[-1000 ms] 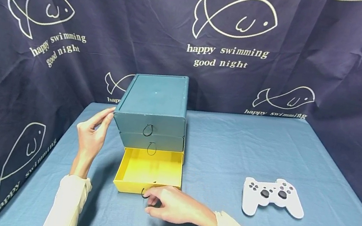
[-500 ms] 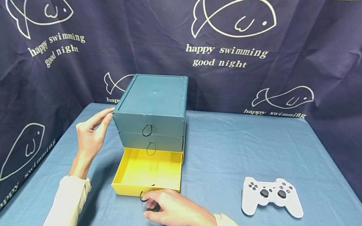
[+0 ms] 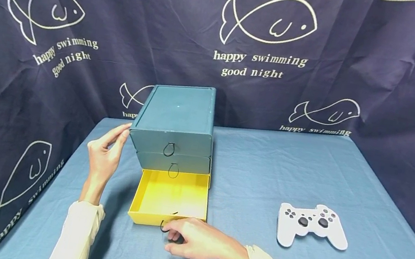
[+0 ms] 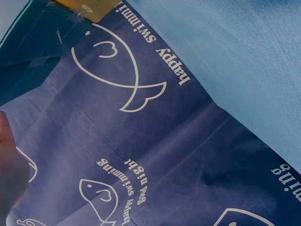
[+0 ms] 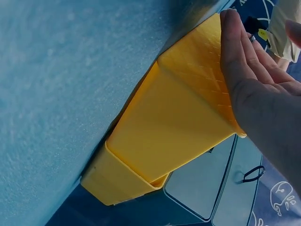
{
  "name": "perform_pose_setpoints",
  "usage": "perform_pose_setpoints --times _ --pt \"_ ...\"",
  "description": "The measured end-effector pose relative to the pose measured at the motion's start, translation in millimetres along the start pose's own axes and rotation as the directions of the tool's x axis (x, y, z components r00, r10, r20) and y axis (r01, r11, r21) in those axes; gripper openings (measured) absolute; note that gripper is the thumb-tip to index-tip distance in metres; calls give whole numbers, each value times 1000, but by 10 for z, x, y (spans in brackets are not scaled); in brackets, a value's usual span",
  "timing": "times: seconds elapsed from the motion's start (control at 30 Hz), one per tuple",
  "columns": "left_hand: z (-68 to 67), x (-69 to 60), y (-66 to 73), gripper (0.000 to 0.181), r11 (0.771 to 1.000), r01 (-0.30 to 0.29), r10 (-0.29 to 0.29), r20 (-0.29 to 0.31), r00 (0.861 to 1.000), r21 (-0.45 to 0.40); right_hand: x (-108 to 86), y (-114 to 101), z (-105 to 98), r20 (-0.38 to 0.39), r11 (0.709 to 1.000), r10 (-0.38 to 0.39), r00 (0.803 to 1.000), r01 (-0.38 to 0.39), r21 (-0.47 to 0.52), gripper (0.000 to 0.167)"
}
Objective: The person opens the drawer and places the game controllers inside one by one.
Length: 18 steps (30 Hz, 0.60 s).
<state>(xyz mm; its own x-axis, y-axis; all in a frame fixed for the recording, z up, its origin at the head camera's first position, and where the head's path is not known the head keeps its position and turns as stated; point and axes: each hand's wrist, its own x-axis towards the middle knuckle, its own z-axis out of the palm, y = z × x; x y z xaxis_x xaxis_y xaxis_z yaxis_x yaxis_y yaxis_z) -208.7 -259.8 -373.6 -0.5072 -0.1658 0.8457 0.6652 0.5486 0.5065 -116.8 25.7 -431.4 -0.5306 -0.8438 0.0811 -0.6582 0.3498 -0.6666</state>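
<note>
In the head view, a yellow drawer (image 3: 173,195) is pulled out from the bottom of a teal drawer cabinet (image 3: 178,108). No contents show on the visible part of its floor. My right hand (image 3: 197,239) is at the drawer's front, index finger hooked at its black loop handle (image 3: 163,226); the thumb sits lower. In the right wrist view the fingers (image 5: 233,52) lie against the yellow front panel, and the loop is hidden. My left hand (image 3: 104,155) touches the cabinet's front left corner with fairly straight index finger and thumb; the left wrist view barely shows it.
A white game controller (image 3: 313,225) lies on the blue tablecloth (image 3: 250,169), right of the cabinet. Two teal drawers (image 3: 188,144), each with a black loop, sit closed above the yellow one. A dark blue fish-print curtain (image 3: 255,87) hangs behind and at the sides.
The yellow drawer has slid slightly farther toward me with my right hand, mostly between the first two frames. My left hand stays at the cabinet corner.
</note>
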Motion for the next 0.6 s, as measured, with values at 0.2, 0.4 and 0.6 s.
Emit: perform_pose_setpoints --times 0.2,0.4,0.6 --pt "5 -7 2 21 1000 3 -3 4 1000 -1 -37 -23 -12 5 1000 5 1000 -5 -1 38" --pt "-5 -10 3 18 1000 -1 1 7 1000 3 -125 -76 -38 11 999 12 1000 -11 -33 43" --pt "-11 4 16 19 1000 4 -4 12 1000 4 -293 -116 -70 -27 992 -30 999 26 -125 43"
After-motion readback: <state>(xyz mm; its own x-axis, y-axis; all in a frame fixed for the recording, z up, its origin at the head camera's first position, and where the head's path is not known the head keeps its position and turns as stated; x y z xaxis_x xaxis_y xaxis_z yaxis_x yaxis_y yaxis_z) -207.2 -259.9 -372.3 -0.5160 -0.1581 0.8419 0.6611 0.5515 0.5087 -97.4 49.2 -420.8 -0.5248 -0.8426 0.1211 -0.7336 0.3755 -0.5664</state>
